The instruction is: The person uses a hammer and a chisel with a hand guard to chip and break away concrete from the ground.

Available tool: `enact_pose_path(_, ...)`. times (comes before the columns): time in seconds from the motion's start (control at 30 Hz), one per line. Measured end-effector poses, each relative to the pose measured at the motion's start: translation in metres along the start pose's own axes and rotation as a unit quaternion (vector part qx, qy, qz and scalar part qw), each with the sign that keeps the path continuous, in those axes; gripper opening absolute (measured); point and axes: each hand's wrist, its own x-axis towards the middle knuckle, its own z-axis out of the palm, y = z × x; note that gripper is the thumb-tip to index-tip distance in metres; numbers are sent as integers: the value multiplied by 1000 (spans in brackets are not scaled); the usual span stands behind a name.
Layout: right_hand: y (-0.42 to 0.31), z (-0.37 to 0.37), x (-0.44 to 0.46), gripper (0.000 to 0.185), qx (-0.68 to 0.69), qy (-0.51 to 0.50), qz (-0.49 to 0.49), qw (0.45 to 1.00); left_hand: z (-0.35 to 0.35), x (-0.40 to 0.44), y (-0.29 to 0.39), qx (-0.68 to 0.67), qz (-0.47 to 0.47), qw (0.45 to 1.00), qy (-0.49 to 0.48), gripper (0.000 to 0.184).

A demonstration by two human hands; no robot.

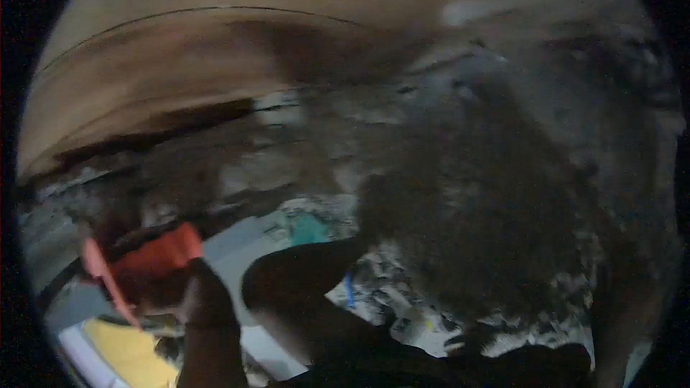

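At the lower left, my left hand (192, 293) is closed on the near edge of a red plastic dustpan (154, 255). Dim light and blur hide its fingers in part. The dustpan is tilted, and its raised sides show. What seems to be my right arm (614, 323) reaches up along the right side of the view. Its hand blends into the dark, so I cannot make out the fingers or anything in them. Between the arms lies a large dark brown mass (489, 223), too blurred to name, with pale and grey scraps (381, 280) along its lower edge.
My bent leg (302, 280) is in the lower middle. Beyond it lies a green piece (309, 230) among the scraps, with a thin blue strip (350, 291) nearer. A yellow sheet (126, 352) lies at the lower left. A brown surface (180, 57) crosses the top.
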Motion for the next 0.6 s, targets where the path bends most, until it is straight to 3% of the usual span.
enact_pose_path(0.07,-13,-3,-18,30,-6,13,18,1000,16,1,11,-224,-70,969,73,32)
enact_pose_path(0.13,-28,-7,-38,30,-24,22,44,999,40,-2,27,-412,-117,894,131,32)
enact_pose_path(0.2,-37,-11,-49,30,-47,22,62,997,64,7,45,-517,-153,825,170,32)
enact_pose_path(0.33,-43,-13,-38,27,-68,80,84,991,82,36,60,-626,-181,733,197,33)
enact_pose_path(0.47,-61,-1,-50,20,-40,194,57,979,90,19,74,-675,-189,673,233,34)
enact_pose_path(0.6,-72,2,-54,17,-121,243,76,959,103,21,74,-707,-176,634,259,34)
